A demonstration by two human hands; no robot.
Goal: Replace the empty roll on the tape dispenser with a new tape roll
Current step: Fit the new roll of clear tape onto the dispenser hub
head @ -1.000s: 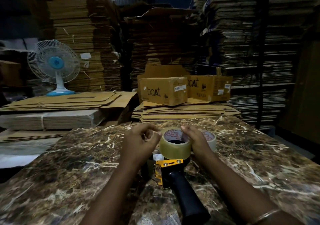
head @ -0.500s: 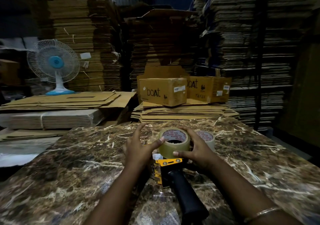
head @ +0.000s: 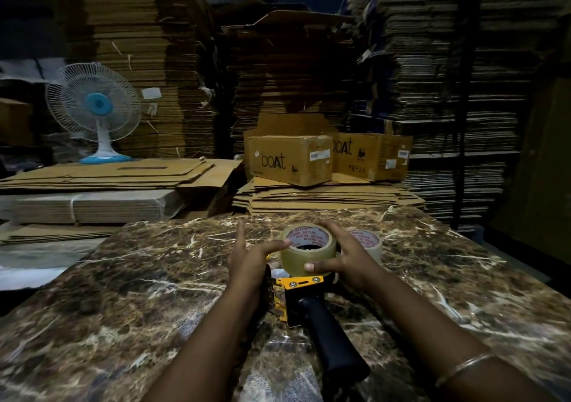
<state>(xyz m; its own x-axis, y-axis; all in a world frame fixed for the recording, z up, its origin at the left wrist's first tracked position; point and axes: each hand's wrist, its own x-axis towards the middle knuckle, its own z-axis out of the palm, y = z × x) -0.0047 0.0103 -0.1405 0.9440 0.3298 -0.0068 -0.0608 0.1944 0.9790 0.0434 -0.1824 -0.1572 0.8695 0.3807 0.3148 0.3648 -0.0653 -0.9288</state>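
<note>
Nearest the person, the tape dispenser (head: 304, 301) lay on the dark marbled table (head: 129, 302), its black handle pointing back toward them and its yellow plate with two screws facing up. On top of it sat the new tape roll (head: 309, 248), fat with glossy tan tape, red lettering ringing the white core, dark hole in the middle. And both hands were on it! The right hand (head: 346, 255) clasped the roll's far and right side, thumb pressed on the near face, fingers curled over the rim. The left hand (head: 250, 255) pressed its thumb against the roll's left edge, the other fingers spread loose, one pointing up. Just behind the right hand stood a second roll (head: 369, 242), same red print, partly hidden. Further off, two cardboard boxes (head: 290, 159) rested on flattened sheets, a fan (head: 92, 108) to the left.
</note>
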